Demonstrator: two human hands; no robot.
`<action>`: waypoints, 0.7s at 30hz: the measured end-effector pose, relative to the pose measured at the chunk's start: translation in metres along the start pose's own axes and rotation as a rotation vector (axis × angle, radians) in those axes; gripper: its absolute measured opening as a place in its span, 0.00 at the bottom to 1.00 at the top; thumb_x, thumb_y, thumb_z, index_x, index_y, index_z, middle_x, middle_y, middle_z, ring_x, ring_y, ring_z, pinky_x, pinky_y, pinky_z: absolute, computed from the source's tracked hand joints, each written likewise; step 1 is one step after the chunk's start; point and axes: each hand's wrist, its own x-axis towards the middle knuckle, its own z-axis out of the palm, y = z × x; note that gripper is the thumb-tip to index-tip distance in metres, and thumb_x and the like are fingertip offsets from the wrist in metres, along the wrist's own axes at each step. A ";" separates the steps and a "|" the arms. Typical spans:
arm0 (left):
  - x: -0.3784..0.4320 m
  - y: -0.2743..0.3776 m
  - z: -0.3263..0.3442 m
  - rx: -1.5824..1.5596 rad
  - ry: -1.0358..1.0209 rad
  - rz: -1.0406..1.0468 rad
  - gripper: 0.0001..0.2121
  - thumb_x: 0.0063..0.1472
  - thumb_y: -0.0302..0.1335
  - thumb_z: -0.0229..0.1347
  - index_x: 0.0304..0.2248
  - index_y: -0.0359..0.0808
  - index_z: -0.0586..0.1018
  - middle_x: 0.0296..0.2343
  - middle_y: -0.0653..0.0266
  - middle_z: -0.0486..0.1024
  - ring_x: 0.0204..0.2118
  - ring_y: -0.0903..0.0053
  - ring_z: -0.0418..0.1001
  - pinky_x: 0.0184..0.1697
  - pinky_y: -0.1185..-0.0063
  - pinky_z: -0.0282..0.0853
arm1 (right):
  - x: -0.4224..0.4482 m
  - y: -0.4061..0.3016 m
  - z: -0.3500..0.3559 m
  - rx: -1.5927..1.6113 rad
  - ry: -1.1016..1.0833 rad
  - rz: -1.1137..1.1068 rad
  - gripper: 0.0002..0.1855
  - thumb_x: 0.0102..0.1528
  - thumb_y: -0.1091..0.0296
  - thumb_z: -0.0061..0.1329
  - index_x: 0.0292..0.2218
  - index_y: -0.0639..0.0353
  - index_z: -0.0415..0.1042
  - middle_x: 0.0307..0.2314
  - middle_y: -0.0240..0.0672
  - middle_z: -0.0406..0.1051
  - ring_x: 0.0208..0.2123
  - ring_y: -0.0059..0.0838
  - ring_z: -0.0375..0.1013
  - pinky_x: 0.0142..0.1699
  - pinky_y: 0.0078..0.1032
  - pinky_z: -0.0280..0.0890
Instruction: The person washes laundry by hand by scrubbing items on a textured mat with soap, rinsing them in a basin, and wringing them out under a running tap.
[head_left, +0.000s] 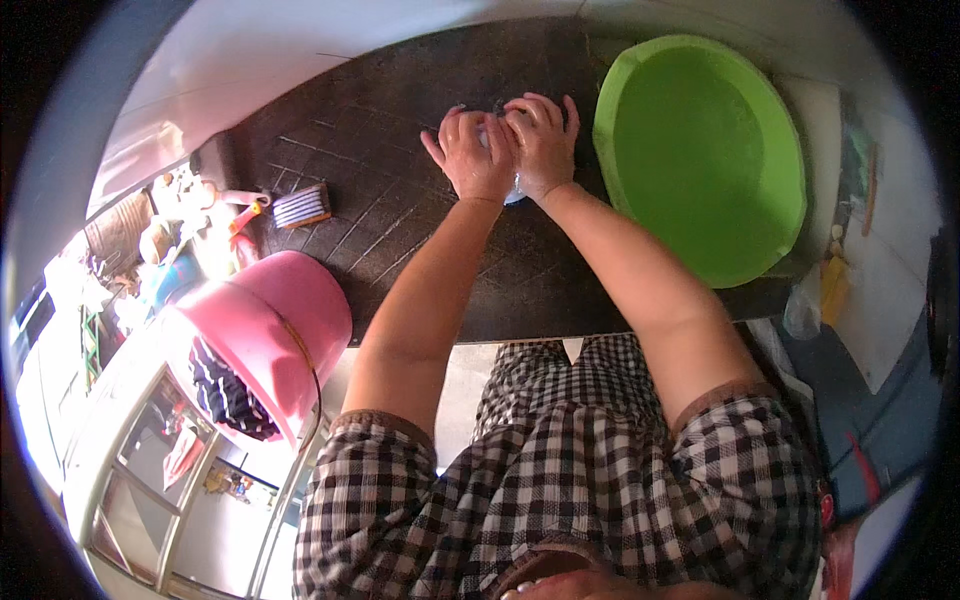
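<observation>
My left hand (477, 154) and my right hand (546, 146) are side by side on a dark slab with a grooved surface (360, 217). Both press and grip a small pale, wet-looking item (514, 196), which shows only between the wrists and in gaps at the fingers. Most of it is covered, so its kind is unclear. The skin of both hands glistens. To the left on the slab lies a scrubbing brush (301, 206) with pale striped bristles facing up. A large green plastic basin (701, 150) stands just right of my right hand.
A pink bucket (300, 315) with a wire handle stands at the slab's left front corner, holding dark striped cloth (229, 394). Bright clutter (180, 255) lies beyond the left edge. At the right hang a yellow item (834, 289) and a clear plastic bag (802, 307).
</observation>
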 end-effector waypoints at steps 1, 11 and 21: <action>0.002 0.003 0.002 0.009 0.077 0.006 0.13 0.60 0.37 0.46 0.34 0.39 0.76 0.42 0.61 0.69 0.54 0.65 0.59 0.60 0.55 0.34 | 0.005 -0.001 0.000 -0.015 0.131 0.008 0.08 0.52 0.60 0.46 0.30 0.51 0.71 0.40 0.31 0.66 0.52 0.35 0.58 0.58 0.56 0.37; -0.015 -0.020 0.001 -0.236 -0.045 0.008 0.14 0.61 0.33 0.46 0.19 0.40 0.75 0.15 0.61 0.69 0.27 0.65 0.69 0.41 0.66 0.60 | -0.003 -0.004 -0.004 0.036 -0.118 -0.085 0.09 0.52 0.59 0.44 0.30 0.54 0.69 0.33 0.36 0.68 0.44 0.39 0.63 0.56 0.45 0.48; -0.114 -0.005 -0.019 -0.330 0.153 0.098 0.13 0.61 0.35 0.45 0.33 0.34 0.76 0.38 0.59 0.70 0.49 0.63 0.62 0.57 0.62 0.47 | -0.099 -0.016 -0.017 0.282 0.118 0.034 0.10 0.53 0.55 0.46 0.32 0.51 0.69 0.38 0.33 0.66 0.46 0.39 0.62 0.52 0.46 0.50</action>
